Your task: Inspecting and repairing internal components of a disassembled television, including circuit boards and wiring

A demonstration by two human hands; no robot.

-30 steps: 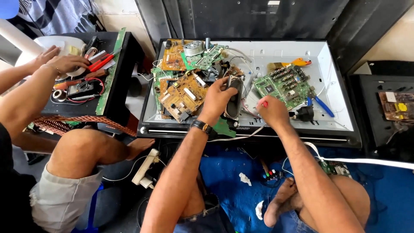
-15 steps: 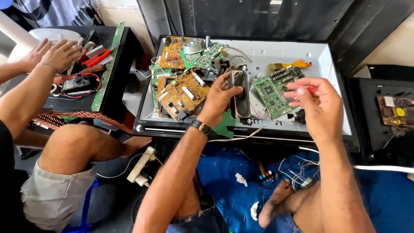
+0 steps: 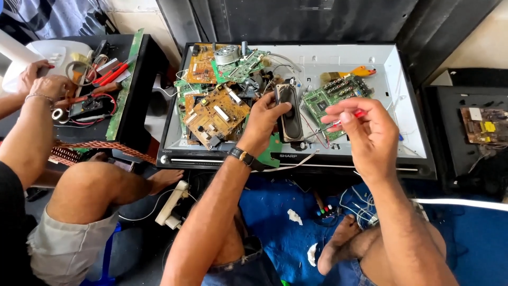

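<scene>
Hands of a co-worker (image 3: 45, 85) at far left cover whatever they work on, so it cannot be made out. Beside the brown circuit board (image 3: 216, 112) in the white tray (image 3: 407, 95), the left hand (image 3: 263, 121) grips an oblong black speaker (image 3: 290, 110) as before. The right hand (image 3: 365, 130), lifted off the green board (image 3: 333, 95) since a second ago, pinches a red-handled screwdriver (image 3: 359, 113), mostly hidden by fingers.

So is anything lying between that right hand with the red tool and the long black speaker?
Nothing solid: the right hand hovers apart from the black speaker, which the left hand grips. Only thin wires cross the gap.
</scene>
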